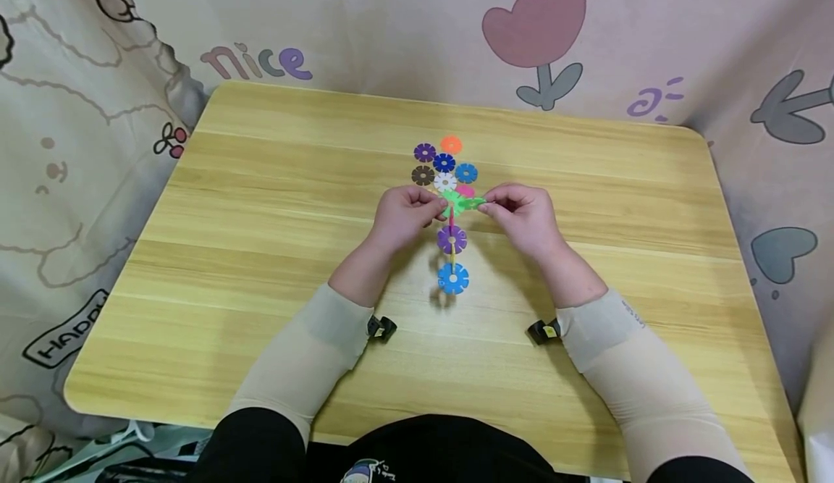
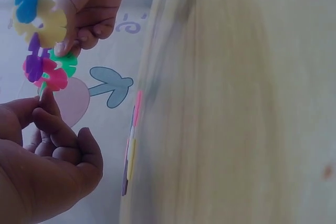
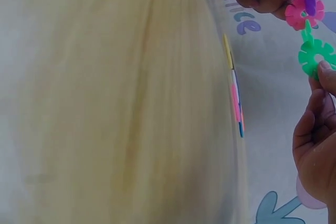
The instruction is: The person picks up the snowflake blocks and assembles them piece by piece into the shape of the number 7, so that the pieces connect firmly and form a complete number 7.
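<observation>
Head view: I have a chain of notched round plastic discs [image 1: 445, 243] above the table in front of me, its near end toward my body. Outward from that end run a sky-blue disc [image 1: 445, 280], a yellow one [image 2: 53, 29], a purple one [image 1: 460, 241], a pink one [image 2: 59, 81] and a bright green one [image 1: 455, 197]. Neighbours cross flat and edge-on, presumably because they meet slot in slot.

At the chain's far end my left hand [image 1: 405, 215] pinches the green disc's rim, fingertips narrowed on it, which seems to steady the chain. On the chain's right, my right hand [image 1: 526, 216] pinches a second green notched plastic disc [image 1: 473, 203] by its edge, turned across the first; whether they are fully joined I cannot tell.

Beyond the chain, loose flat discs [image 1: 423, 175] in several colours lie close together, probably for easy reach. Under the chain spreads a pale wood-grain table [image 1: 287, 229] with rounded corners; past its far edge hangs a light curtain [image 1: 378, 27] printed with tulips and lettering.
</observation>
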